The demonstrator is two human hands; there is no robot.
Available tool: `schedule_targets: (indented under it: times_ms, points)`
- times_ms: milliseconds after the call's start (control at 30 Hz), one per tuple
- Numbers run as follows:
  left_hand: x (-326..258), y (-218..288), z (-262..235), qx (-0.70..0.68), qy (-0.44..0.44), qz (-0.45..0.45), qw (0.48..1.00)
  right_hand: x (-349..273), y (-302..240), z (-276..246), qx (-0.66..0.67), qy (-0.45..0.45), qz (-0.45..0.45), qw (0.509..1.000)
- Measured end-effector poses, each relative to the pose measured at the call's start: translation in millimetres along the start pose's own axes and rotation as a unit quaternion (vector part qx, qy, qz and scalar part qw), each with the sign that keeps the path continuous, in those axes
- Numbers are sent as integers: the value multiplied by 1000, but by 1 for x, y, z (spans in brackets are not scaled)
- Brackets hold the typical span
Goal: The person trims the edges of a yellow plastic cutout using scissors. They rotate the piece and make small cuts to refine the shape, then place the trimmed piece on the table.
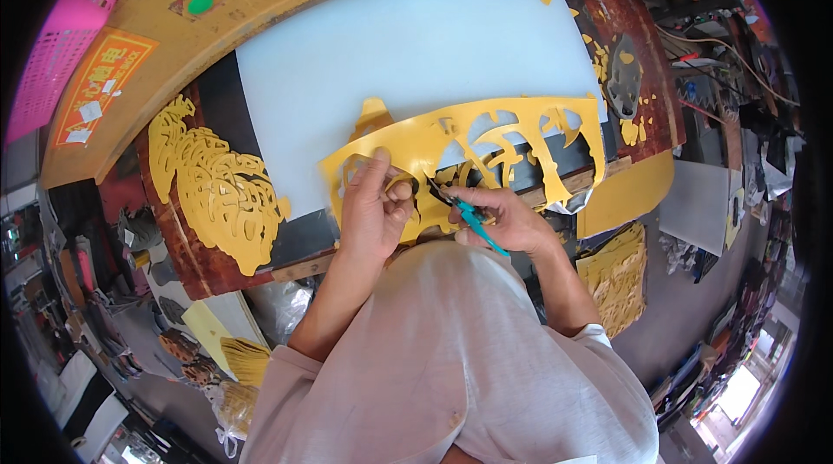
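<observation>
A yellow sheet (408,145) with large cut-out openings lies across the front edge of a white board (408,39), and its lower part hangs toward my lap. My left hand (375,204) pinches the sheet near its left end, thumb on top. In my right hand (508,219) are teal-handled nippers (475,225), their dark tips against the sheet's lower middle. The exact contact of the tips is too small to make out. Some yellow strips and scraps show through the openings.
A heap of yellow cut-out pieces (221,195) sits left of the board. Right of it are a dark oval plate (623,78) and loose yellow scraps. A yellow machine beam (286,9) with a green button (200,3) arches behind. Stacked yellow sheets (614,277) stand at lower right.
</observation>
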State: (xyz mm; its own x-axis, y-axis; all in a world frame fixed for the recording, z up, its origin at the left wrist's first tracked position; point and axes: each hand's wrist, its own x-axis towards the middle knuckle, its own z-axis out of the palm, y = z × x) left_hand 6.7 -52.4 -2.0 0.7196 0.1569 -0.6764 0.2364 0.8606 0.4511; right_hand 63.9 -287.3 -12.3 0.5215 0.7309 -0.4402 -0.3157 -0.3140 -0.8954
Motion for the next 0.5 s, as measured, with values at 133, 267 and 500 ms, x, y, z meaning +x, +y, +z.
schedule_targets:
  times_ms: [133, 267, 500]
  points:
    - [-9, -6, -1, 58, -20, -11, 998, -6, 7, 7, 84, 0, 21, 996]
    - [-16, -9, -9, 97, -53, -38, 993, -13, 12, 20, 196, -1, 8, 981]
    - [-10, -9, -12, 93, -90, -72, 989, -20, 7, 34, 24, 102, -33, 994]
